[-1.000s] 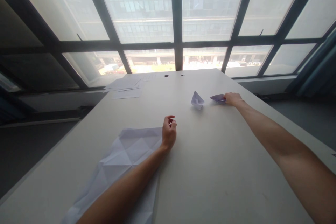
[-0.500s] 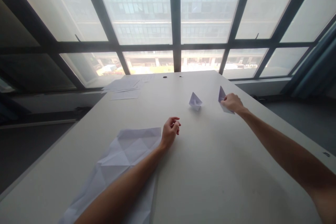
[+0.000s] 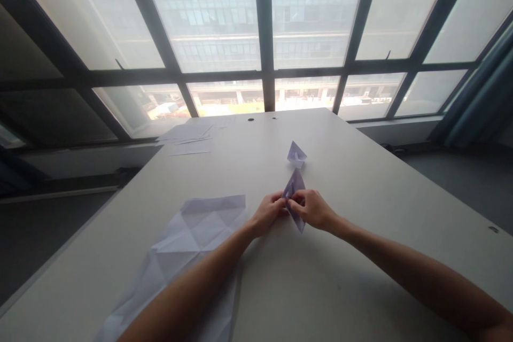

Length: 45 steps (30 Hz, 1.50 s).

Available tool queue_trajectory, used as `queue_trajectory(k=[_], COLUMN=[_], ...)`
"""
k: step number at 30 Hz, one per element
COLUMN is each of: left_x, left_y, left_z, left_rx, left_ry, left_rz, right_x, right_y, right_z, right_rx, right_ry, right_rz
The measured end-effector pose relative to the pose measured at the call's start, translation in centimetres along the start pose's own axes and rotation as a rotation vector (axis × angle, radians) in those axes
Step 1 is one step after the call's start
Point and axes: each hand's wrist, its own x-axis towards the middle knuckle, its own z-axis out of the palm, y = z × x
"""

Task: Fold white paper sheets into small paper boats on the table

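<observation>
Between my hands is a folded white paper boat (image 3: pixel 297 180), held a little above the table with its pointed ends toward and away from me. My left hand (image 3: pixel 267 212) grips its left side, fingers partly hidden behind it. My right hand (image 3: pixel 315 208) pinches the boat's right side near the middle, thumb and fingertips together. Just beyond stands a second small paper boat (image 3: pixel 297 155) on the table, apart from both hands. Under and beside my left forearm lies a large creased sheet of paper (image 3: pixel 192 240).
The white table (image 3: pixel 352 278) stretches to the windows. Several flat paper sheets (image 3: pixel 188 139) lie at its far left. Two small dark spots, one a round hole (image 3: pixel 250 119), mark the far edge. A blue curtain (image 3: pixel 460 101) hangs at the right.
My right hand has brought the paper boat from the far right back to the middle. My left hand, empty before, has moved slightly right and taken hold of it too.
</observation>
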Motion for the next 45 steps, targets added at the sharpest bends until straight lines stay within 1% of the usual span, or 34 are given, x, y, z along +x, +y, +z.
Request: queue_trajectory(k=[2, 3, 5, 7, 8, 9, 11, 13, 14, 16, 19, 25, 28, 30, 33, 35, 37, 40, 45], left_x=[0.3, 0.4, 0.5, 0.5, 0.5, 0.4, 0.2, 0.1, 0.1, 0.0, 0.0, 0.1, 0.2, 0.2, 0.1, 0.0, 0.1, 0.2, 0.4], left_y=[-0.5, -0.8, -1.2, -1.2, -1.1, -1.0, -0.7, -0.6, -0.6, -0.6, -0.7, -0.7, -0.7, -0.5, 0.0, 0.3, 0.4, 0.1, -0.4], left_z=[-0.2, -0.3, -0.4, -0.2, -0.1, 0.0, 0.1, 0.2, 0.2, 0.2, 0.1, 0.1, 0.0, -0.1, -0.1, 0.0, 0.1, 0.0, -0.4], left_rx=[0.024, 0.040, 0.059, 0.076, 0.092, 0.117, 0.182, 0.236, 0.253, 0.270, 0.291, 0.319, 0.332, 0.317, 0.224, 0.116, 0.015, -0.085, -0.132], left_ry=[0.071, 0.114, 0.189, 0.232, 0.249, 0.266, 0.273, 0.239, 0.220, 0.203, 0.221, 0.264, 0.255, 0.232, 0.162, 0.091, 0.059, 0.096, 0.115], left_rz=[-0.020, -0.034, -0.059, -0.066, -0.059, -0.046, -0.019, 0.002, 0.013, 0.039, 0.055, -0.048, -0.086, -0.079, -0.071, -0.104, -0.159, -0.225, -0.243], right_x=[-0.2, -0.3, -0.5, -0.4, -0.3, -0.1, 0.2, 0.4, 0.4, 0.4, 0.2, 0.1, 0.0, 0.0, 0.1, 0.1, 0.2, 0.2, 0.3], right_y=[0.1, 0.3, 1.1, 2.1, 2.6, 3.0, 3.5, 3.7, 3.7, 3.7, 3.9, 4.6, 4.4, 4.2, 4.0, 3.8, 3.7, 3.5, 3.4], right_z=[-0.2, -0.3, -0.3, -0.3, -0.3, -0.2, 0.0, 0.3, 0.5, 0.8, 1.2, 1.4, 1.3, 1.3, 1.3, 1.4, 1.4, 1.2, 0.7], right_rx=[0.046, 0.075, 0.132, 0.195, 0.244, 0.312, 0.459, 0.554, 0.575, 0.582, 0.549, 0.432, 0.450, 0.489, 0.562, 0.568, 0.529, 0.489, 0.553], right_ry=[0.005, 0.046, 0.218, 0.393, 0.410, 0.358, 0.166, 0.022, -0.012, -0.019, -0.001, 0.030, 0.011, -0.005, -0.026, -0.030, -0.027, -0.054, -0.150], right_rz=[-0.034, -0.038, -0.005, 0.074, 0.121, 0.168, 0.233, 0.235, 0.218, 0.195, 0.231, 0.263, 0.271, 0.269, 0.267, 0.254, 0.240, 0.226, 0.235])
